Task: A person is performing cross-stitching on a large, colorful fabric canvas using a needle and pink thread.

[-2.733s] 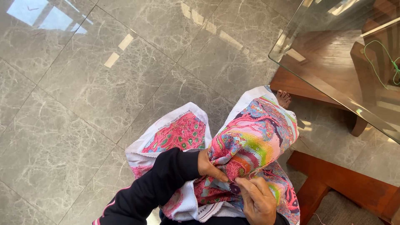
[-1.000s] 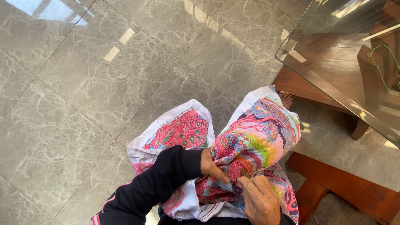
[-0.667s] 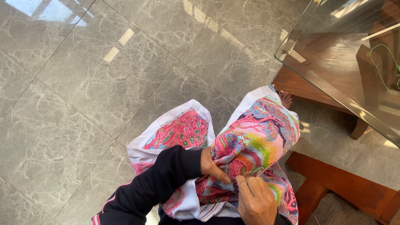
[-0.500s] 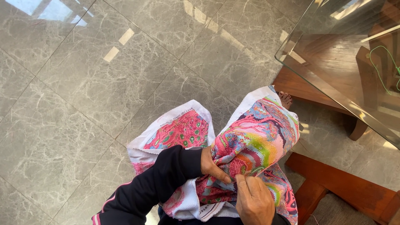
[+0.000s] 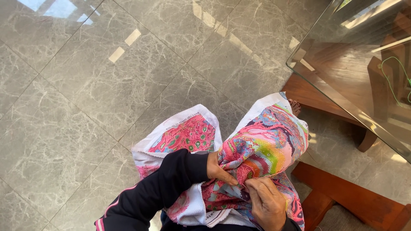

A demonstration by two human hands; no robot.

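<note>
1. Cloth [image 5: 261, 149], bright pink stitched work, is lying bunched over the person's lap, its long axis running from 7 toward 1 o'clock.
2. Left hand [image 5: 218, 167] is gripping a fold, fingers closed narrowly on it.
3. Right hand [image 5: 267, 203] is pinching the cloth at 5 o'clock from the left hand, nearly touching it; the fingertips are pressing together.
4. Glass table [image 5: 338, 98] is standing at 2 o'clock, apart.

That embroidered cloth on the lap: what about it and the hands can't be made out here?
Head view only:
- Needle or thread: too small, hidden under the right hand fingertips.
- Left hand: its palm is hidden against the embroidered cloth.
- The cloth's lower part: cut off by the bottom edge and covered by the black sleeve.
- Foot: only toes show past the cloth.
</note>
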